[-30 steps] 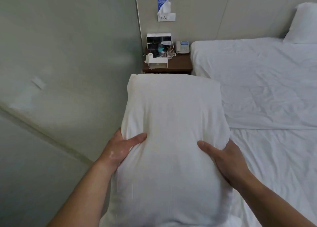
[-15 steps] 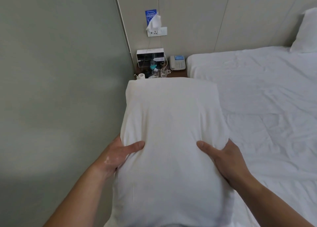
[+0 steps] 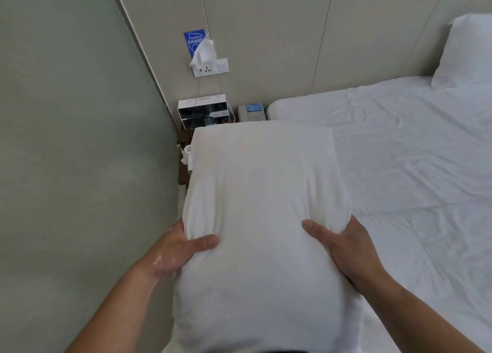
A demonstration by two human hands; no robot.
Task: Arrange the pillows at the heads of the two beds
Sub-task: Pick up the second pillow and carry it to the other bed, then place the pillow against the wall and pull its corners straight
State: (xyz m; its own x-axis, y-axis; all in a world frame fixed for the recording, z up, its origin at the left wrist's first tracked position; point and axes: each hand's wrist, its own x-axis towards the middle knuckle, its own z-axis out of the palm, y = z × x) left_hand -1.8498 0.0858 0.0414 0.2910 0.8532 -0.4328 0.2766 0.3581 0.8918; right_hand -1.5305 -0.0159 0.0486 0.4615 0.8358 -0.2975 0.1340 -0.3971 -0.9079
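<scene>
I hold a large white pillow (image 3: 263, 198) out in front of me, lengthwise, between both hands. My left hand (image 3: 178, 251) grips its left side with the thumb on top. My right hand (image 3: 346, 248) grips its right side the same way. The pillow hangs over the gap between the green wall and a white bed (image 3: 412, 153) on the right, and hides most of the nightstand. A second white pillow (image 3: 466, 51) leans against the headboard wall at the bed's far right corner.
A dark wooden nightstand (image 3: 183, 171) stands in the corner with a white box (image 3: 203, 110), a phone (image 3: 252, 112) and a small cup (image 3: 187, 150). A wall socket (image 3: 210, 67) with a tissue stuck in it sits above. The green wall (image 3: 80, 153) runs close on the left.
I have moved forward with the pillow toward the head of the room; the nightstand and the bed's head are closer, and the pillow covers more of the nightstand. My grip is unchanged.
</scene>
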